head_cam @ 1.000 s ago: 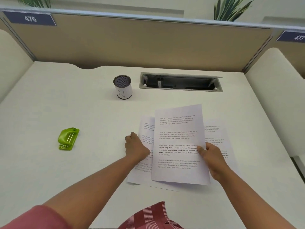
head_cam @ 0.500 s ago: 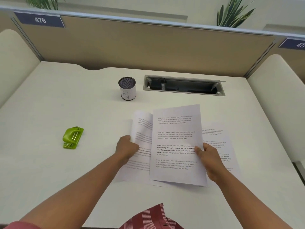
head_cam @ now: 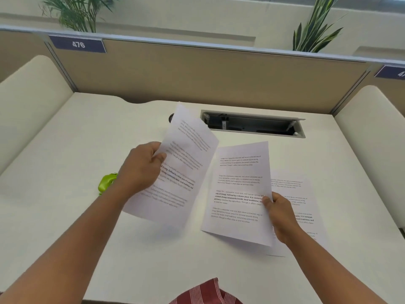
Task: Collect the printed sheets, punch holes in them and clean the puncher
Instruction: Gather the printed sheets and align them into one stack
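Note:
My left hand (head_cam: pixel 140 170) grips the left edge of a printed sheet (head_cam: pixel 182 170) and holds it tilted in the air above the white desk (head_cam: pixel 65 216). My right hand (head_cam: pixel 280 216) pinches the right edge of a second printed sheet (head_cam: pixel 238 194), lifted slightly off the desk. A third printed sheet (head_cam: pixel 295 202) lies flat under my right hand, further right. The green hole puncher (head_cam: pixel 105 183) sits on the desk to the left, partly hidden behind my left wrist.
A dark pen cup (head_cam: pixel 171 118) at the back is almost fully hidden by the raised sheet. An open cable tray (head_cam: pixel 252 125) is set into the desk's rear. A beige partition (head_cam: pixel 208 77) and padded side panels enclose the desk.
My left hand has lifted its sheet off the desk and swung it up and to the left, apart from the right hand's sheet. It now covers the pen cup.

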Tool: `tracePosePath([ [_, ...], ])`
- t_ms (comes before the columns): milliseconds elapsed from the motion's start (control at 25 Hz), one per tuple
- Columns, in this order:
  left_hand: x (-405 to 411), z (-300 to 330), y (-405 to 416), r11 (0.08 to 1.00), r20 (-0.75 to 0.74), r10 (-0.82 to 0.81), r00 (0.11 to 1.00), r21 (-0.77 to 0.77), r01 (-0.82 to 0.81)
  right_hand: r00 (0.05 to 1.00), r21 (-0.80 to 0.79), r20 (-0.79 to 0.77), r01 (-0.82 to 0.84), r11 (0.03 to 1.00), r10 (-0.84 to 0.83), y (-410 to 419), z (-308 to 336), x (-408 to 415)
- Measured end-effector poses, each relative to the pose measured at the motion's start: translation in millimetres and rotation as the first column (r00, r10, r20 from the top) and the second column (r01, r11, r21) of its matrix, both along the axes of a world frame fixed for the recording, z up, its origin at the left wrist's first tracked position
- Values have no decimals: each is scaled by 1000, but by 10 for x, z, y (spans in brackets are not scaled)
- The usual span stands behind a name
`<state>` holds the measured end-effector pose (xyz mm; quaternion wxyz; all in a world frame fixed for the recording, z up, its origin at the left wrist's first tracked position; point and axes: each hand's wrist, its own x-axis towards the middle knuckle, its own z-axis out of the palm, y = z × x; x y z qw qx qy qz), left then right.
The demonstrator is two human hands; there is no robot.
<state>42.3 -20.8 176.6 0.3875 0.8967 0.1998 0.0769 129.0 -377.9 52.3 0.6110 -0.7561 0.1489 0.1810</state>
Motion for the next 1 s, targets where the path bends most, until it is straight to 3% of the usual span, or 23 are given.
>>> tracePosePath([
  [160, -58, 192, 32, 955, 69, -81, 994, -279, 97, 999, 75, -30, -13, 997, 15, 99, 57, -12],
  [320, -27, -29, 0, 868, 56, 7, 998, -496, 22, 994, 278, -75, -52, 959, 76, 176, 172, -61],
  [600, 34, -489, -121, 626, -90, 152, 984, -762, -166, 979, 492, -66, -138, 860, 195, 286, 367, -100],
  [720, 20, -568, -160, 446, -115, 84, 990, -884, -141, 969, 527, -53, -180, 831, 243, 321, 437, -132],
  [800, -1, -605, -200, 378, -95, 42, 995, -920, -104, 960, 540, -43, -209, 815, 276, 349, 474, -151],
  [1000, 1, -686, -313, 460, -43, 181, 983, -879, -123, 968, 555, -100, -138, 820, 231, 406, 543, -172],
])
